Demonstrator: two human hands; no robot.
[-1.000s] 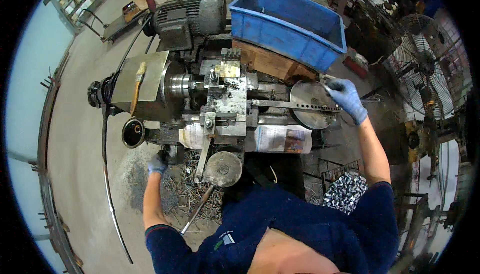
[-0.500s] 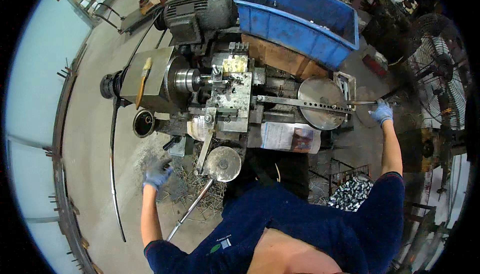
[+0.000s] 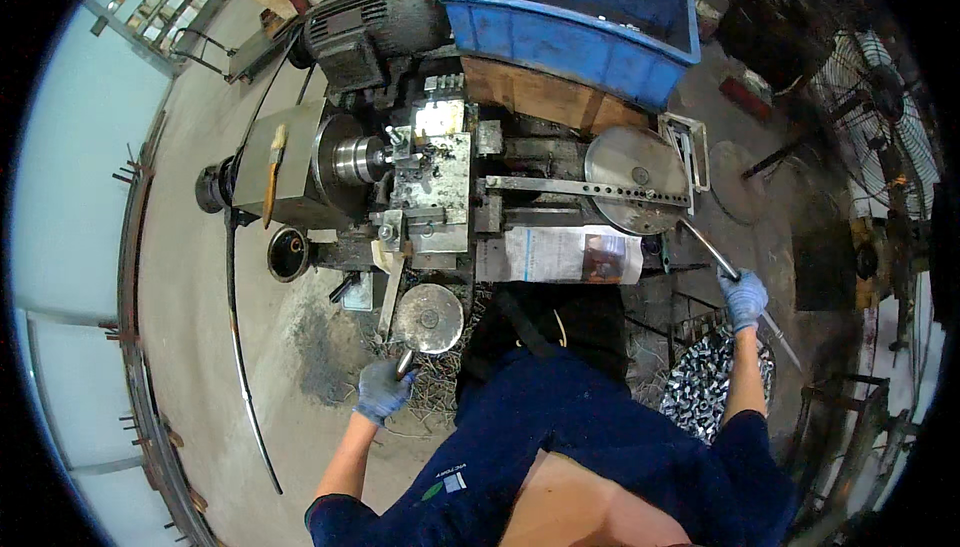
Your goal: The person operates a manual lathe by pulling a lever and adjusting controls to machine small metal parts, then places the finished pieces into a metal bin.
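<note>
My right hand, in a blue-grey work glove, is closed around a long metal lever. That lever slants down and right from the edge of a large round metal disc with a perforated flat bar across it. At the lower left my gloved left hand grips the handle below a smaller round disc. Between the hands stands a small lathe with a shiny spindle and a chip-strewn tool carriage.
A blue plastic bin stands behind the lathe, right of a motor. A brush lies on the headstock cover. Many small shiny metal parts fill a container at lower right. Printed paper lies along the front; a fan stands right.
My left hand has moved right and down and taken hold of the handle. My right hand has come down toward me, swinging the lever from level to slanted. The view has shifted slightly.
</note>
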